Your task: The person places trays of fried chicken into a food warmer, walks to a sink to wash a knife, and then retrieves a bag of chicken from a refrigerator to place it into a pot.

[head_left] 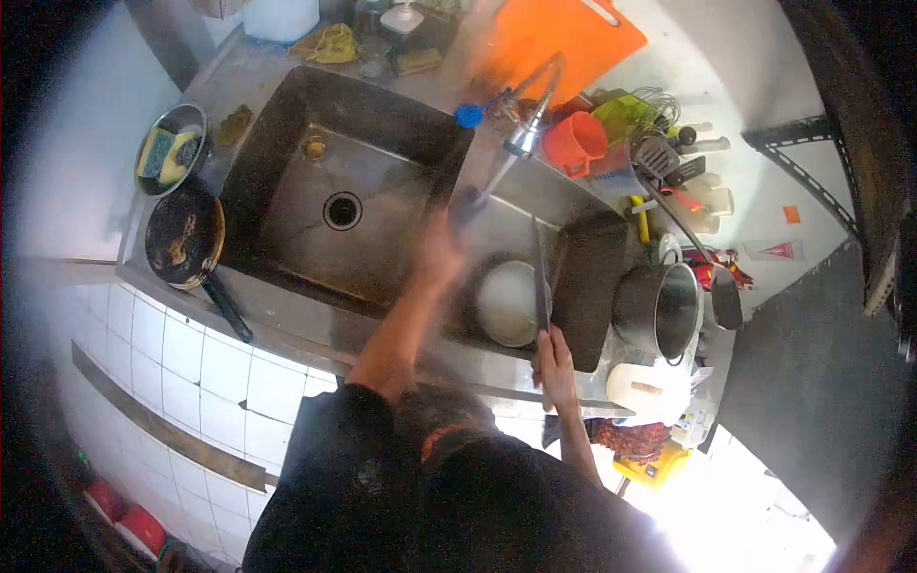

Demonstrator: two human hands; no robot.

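My right hand [556, 361] is closed around the lower end of a long thin utensil [541, 277]. The utensil reaches up over a white round bowl [506, 304] that lies in the right part of the steel sink [287, 124]. My left hand [441, 246] is blurred with motion. It is stretched out over the sink, just below the spout end of the faucet [521, 138]. Whether it holds anything cannot be made out. A dark rectangular tray [594, 286] lies right beside the bowl.
A steel pot [659, 310] and a white jug [648, 387] stand right of the tray. A black frying pan [186, 239] and a bowl of sponges [172, 148] sit left of the sink. An orange cutting board [564, 38], an orange cup [575, 143] and several utensils are behind.
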